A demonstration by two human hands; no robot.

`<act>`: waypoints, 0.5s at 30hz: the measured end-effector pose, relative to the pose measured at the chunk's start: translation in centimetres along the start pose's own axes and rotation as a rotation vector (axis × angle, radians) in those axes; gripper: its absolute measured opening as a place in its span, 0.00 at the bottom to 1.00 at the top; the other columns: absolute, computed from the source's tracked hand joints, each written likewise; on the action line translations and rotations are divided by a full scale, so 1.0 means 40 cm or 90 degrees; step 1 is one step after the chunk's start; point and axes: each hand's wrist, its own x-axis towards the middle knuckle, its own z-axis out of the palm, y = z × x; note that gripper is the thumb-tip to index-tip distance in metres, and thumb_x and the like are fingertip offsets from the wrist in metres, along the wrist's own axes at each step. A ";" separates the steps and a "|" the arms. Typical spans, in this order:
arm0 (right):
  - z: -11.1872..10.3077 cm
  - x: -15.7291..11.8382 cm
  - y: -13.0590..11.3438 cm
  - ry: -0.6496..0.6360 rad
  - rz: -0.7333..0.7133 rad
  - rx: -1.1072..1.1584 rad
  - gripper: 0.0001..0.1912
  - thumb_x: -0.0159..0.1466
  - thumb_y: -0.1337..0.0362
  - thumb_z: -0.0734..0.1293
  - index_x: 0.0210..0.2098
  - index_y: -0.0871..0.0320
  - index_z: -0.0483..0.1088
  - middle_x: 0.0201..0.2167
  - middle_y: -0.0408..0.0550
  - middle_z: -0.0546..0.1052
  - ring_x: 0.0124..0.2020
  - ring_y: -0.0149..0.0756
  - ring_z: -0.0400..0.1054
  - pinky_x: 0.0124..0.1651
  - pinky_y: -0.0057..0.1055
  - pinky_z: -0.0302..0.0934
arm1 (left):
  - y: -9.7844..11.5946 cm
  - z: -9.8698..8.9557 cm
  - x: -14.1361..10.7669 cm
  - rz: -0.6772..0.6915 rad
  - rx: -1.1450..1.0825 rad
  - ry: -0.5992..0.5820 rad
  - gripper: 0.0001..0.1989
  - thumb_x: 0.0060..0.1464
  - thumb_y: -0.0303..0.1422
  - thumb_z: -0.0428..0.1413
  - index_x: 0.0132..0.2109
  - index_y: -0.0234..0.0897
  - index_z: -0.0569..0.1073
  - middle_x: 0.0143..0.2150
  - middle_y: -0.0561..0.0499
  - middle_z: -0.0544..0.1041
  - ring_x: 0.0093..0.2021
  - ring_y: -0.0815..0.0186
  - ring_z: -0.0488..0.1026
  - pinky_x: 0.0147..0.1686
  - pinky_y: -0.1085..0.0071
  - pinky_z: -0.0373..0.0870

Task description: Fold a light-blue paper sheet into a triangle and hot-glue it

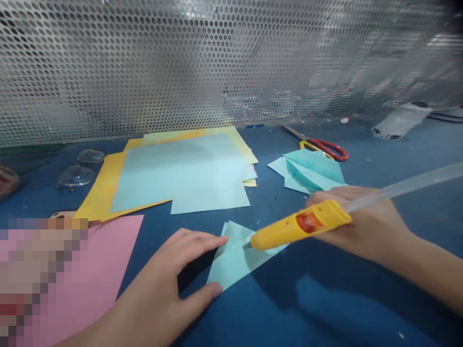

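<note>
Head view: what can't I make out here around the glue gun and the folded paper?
- Glue gun nozzle tip: too small to tell whether it touches the folded light-blue paper.
- Right hand: its fingers are behind the gun, so the grip is hidden.
- Left hand: covers the paper's left edge.
- Lower left corner: pixelated patch over the pink sheet.
- Behind the perforated screen: only blur.

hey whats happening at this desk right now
A person works at a blue table. The left hand presses down a folded light blue paper, while the right hand holds a yellow glue gun with its tip at that paper. Behind lie a stack of coloured sheets, another folded blue piece and red-handled scissors.
</note>
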 end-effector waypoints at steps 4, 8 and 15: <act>0.000 0.003 -0.004 -0.021 -0.014 0.020 0.26 0.76 0.45 0.55 0.26 0.51 0.64 0.17 0.37 0.71 0.17 0.32 0.66 0.22 0.31 0.53 | 0.014 0.005 0.000 -0.046 -0.032 0.038 0.20 0.56 0.39 0.60 0.55 0.66 0.78 0.57 0.62 0.78 0.59 0.63 0.75 0.60 0.64 0.72; -0.005 0.003 0.004 -0.010 -0.004 0.011 0.24 0.75 0.47 0.57 0.28 0.51 0.66 0.17 0.38 0.71 0.17 0.33 0.66 0.23 0.32 0.52 | 0.019 0.008 0.000 -0.035 -0.033 0.048 0.20 0.55 0.38 0.60 0.54 0.62 0.79 0.56 0.60 0.79 0.58 0.63 0.75 0.60 0.64 0.72; -0.003 0.001 0.009 -0.014 -0.016 0.024 0.21 0.74 0.50 0.60 0.26 0.52 0.66 0.17 0.38 0.71 0.16 0.32 0.64 0.24 0.31 0.54 | 0.007 -0.002 0.004 -0.002 0.009 0.008 0.20 0.57 0.38 0.60 0.56 0.59 0.78 0.57 0.57 0.79 0.60 0.58 0.75 0.59 0.61 0.74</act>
